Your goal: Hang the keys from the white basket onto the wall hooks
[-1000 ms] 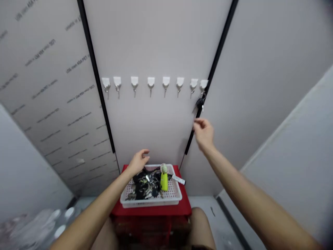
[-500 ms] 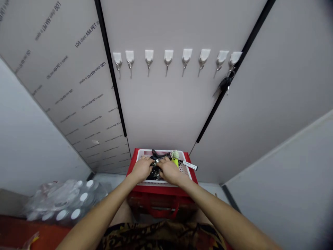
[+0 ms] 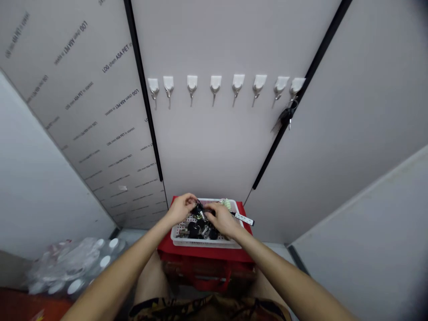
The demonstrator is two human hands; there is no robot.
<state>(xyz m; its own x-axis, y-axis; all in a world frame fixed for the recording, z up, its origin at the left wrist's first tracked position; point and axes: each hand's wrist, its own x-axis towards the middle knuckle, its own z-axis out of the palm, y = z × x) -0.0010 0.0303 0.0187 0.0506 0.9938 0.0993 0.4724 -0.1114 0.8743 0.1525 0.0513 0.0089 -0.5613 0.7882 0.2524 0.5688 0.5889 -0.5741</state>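
Observation:
A white plastic basket (image 3: 207,244) holds a pile of keys (image 3: 197,229), many with black heads. Over its back left part, my left hand (image 3: 182,208) pinches a bunch of keys (image 3: 200,210) with black parts. My right hand (image 3: 223,219) is closed on the right side of that same bunch, fingers curled toward the left hand. Beside the right hand lie a pale green trinket (image 3: 226,204) and a white tag with dark print (image 3: 244,219), which sticks out over the basket's right rim.
Several white hooks (image 3: 216,82) run in a row along the wall panel. From the rightmost hangs a black-headed key set (image 3: 286,115). Under the basket is a red bag (image 3: 203,254). Wrapped bottles (image 3: 76,285) stand on the floor at left.
My hands have come up from the pile, the left one toward the basket's back left, with a bunch of keys between them. More of the pile shows. The view has tilted slightly up.

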